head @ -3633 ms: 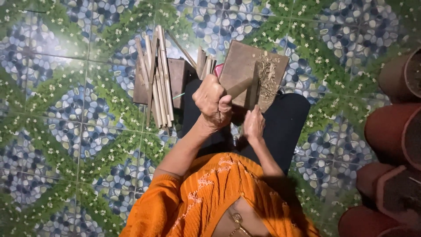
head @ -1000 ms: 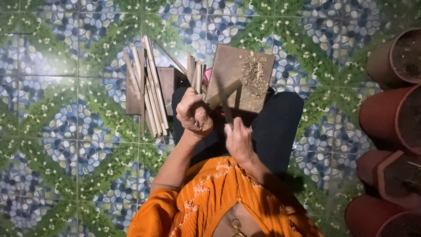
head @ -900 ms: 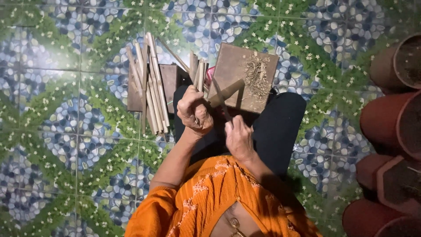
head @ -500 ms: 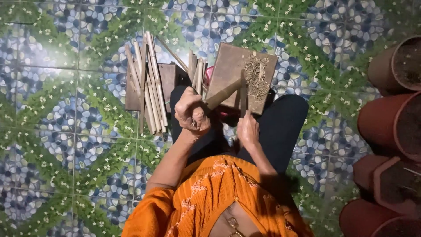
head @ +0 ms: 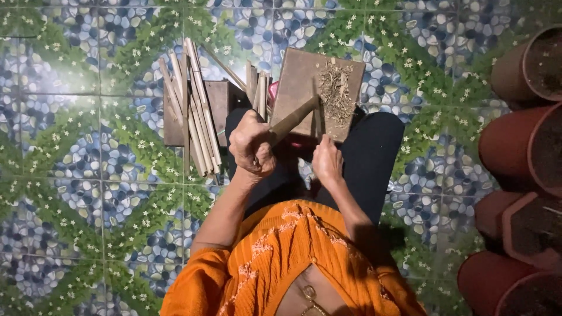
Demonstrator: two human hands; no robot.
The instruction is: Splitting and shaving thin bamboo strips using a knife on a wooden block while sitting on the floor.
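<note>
Since half a second ago, our right hand (head: 326, 162) has stayed low against the upright stick while our left hand (head: 252, 143) keeps its fist on the knife handle.

Nearest us, the left hand is clenched around the wooden-handled knife (head: 291, 120), which slants up and right from it. Just right of it, the right hand pinches a thin bamboo stick (head: 317, 120) standing on the wooden board (head: 298, 82). Beyond the right hand, shavings (head: 336, 90) lie on that board. Left of the left hand, split bamboo strips (head: 193, 108) rest on the tiled floor (head: 88, 175). Far right of the right hand stand terracotta pots (head: 518, 146).
</note>
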